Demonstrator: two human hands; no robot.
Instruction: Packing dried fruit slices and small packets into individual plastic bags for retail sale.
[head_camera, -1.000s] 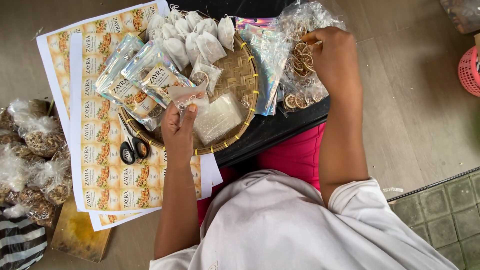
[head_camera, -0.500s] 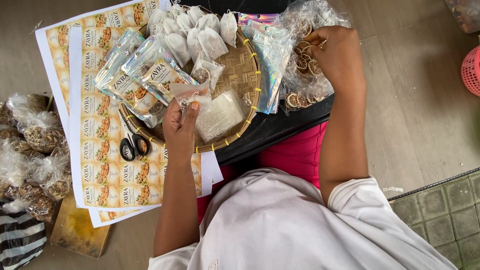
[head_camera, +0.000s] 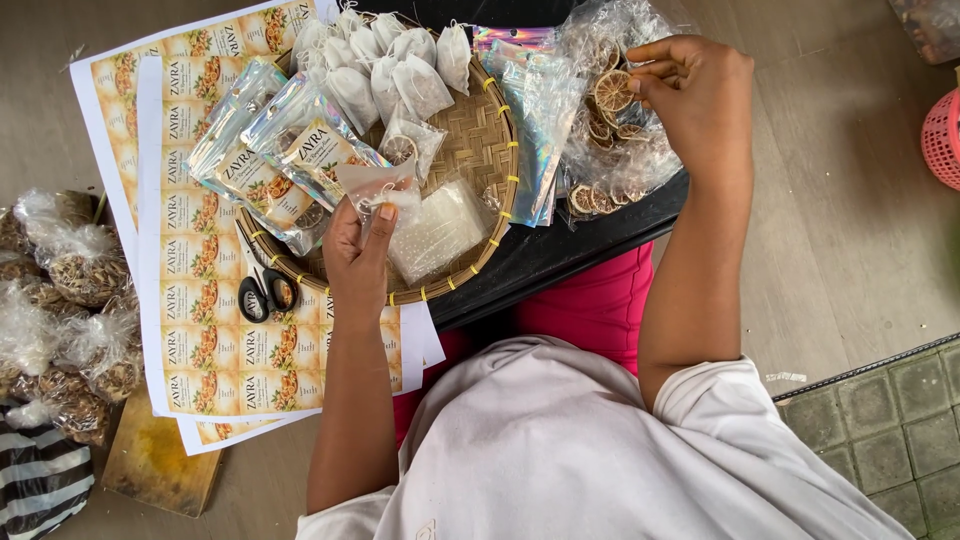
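Over the round woven bamboo tray (head_camera: 490, 120), the left hand (head_camera: 358, 255) pinched a small clear plastic pouch (head_camera: 372, 188) upright – mouth upward – while well off to its right the right hand (head_camera: 700, 95) gripped a dried orange slice (head_camera: 612, 92) above its crinkled clear bag (head_camera: 610, 150).

- the left hand (head_camera: 357, 255) is pinching a clear plastic pouch (head_camera: 375, 190), glossy and crinkled.
- the right hand (head_camera: 700, 95) is holding a dried citrus slice (head_camera: 612, 92), looking matt and rough.
- the round tray (head_camera: 478, 140) is showing woven bamboo strips, dull and ribbed.
- small white cloth bags (head_camera: 395, 70) are looking soft and matt.
- a shimmering foil pouch (head_camera: 535, 120) is gleaming iridescent.
- printed paper sheets (head_camera: 200, 300) are lying smooth, slightly glossy.
- the scissors (head_camera: 265, 290) are showing black plastic handles.
- the board (head_camera: 160, 465) is looking like worn wood.
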